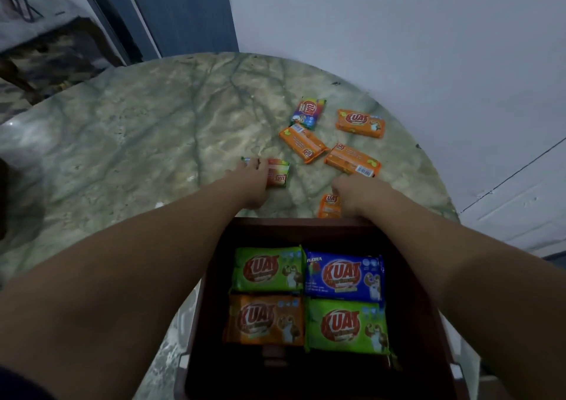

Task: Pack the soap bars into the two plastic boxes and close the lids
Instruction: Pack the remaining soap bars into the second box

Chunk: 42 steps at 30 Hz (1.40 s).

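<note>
L hand (254,182) grips soap bar (278,173); R hand (352,197) grips orange bar (329,206).

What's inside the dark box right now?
The dark box holds four soap bars: two green, one blue, one orange. Whether more lie beneath them cannot be seen.

The four soap bars in the dark plastic box (211,277) carry the brand "KUAT": green bar (267,269), blue bar (344,277), which also reads "FLORA", orange bar (265,320), second green bar (347,326). "KUAT" also stands on a loose orange bar (360,123) on the table.
</note>
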Each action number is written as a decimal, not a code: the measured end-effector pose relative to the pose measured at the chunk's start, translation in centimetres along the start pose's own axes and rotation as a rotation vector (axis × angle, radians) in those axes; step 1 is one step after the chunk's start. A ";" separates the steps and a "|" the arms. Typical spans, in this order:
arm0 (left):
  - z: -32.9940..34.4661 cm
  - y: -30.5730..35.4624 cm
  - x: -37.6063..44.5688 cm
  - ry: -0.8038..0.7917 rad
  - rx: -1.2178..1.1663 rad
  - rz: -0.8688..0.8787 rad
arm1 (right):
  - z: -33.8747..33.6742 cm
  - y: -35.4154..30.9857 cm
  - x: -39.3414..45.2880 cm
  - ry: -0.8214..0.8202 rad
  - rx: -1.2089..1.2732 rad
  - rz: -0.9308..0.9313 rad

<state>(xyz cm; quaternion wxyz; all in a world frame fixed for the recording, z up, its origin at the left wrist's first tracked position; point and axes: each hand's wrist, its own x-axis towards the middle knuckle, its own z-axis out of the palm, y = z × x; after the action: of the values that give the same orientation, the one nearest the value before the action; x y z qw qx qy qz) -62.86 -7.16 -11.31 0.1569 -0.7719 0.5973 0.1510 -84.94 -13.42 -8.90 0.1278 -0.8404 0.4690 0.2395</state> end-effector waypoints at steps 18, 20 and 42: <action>-2.5 0.7 -3.0 0.288 -0.340 0.068 | -1.6 -0.5 -2.8 0.450 0.273 -0.090; -3.2 0.5 -4.3 0.398 -0.344 0.059 | -1.8 -0.6 -3.8 0.536 0.308 -0.110; 5.0 1.8 -23.3 0.530 -0.144 0.326 | 7.3 0.1 -19.9 0.463 0.287 -0.361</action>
<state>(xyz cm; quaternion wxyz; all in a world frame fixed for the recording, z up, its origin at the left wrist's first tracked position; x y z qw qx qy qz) -70.40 14.89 -6.12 -0.0854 -0.6878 0.7208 0.0099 -95.94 4.16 -4.70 0.1754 -0.9156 0.3578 -0.0533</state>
